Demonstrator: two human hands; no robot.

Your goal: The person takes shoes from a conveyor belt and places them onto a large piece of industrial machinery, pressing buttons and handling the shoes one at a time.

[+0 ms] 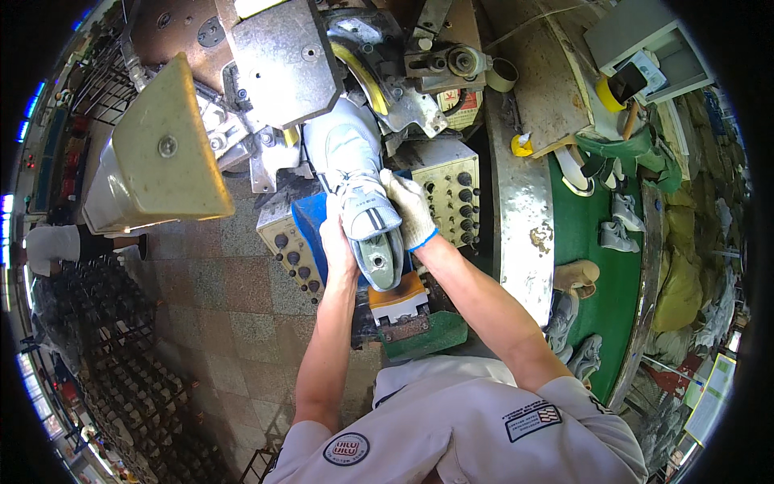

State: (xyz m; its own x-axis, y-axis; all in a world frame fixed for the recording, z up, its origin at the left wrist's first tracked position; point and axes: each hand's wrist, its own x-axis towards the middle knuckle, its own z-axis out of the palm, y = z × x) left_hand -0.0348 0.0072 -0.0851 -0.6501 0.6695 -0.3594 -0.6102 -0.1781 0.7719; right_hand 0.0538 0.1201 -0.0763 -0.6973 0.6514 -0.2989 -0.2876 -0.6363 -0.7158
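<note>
A light grey sneaker upper (pixel 359 181) with white laces is stretched over a green shoe last (pixel 379 260). Its toe points away from me, between the metal parts of a machine (pixel 286 60), which hide the tip. The last's heel end, with a round hole in it, faces me. My bare left hand (pixel 337 240) is closed along the left side of the upper near the heel. On the other side, my right hand (pixel 409 208), in a white knit glove with a blue cuff, grips the upper beside the laces. Fingertips of both hands are partly hidden.
Control panels with black knobs (pixel 453 198) flank the shoe. A yellowed lamp-like hood (pixel 165 145) juts out at left. To the right, a metal ledge (pixel 524 234) borders a green belt (pixel 609 282) carrying several shoes. Racks (pixel 121 355) fill the lower left; a person (pixel 60 246) is beyond.
</note>
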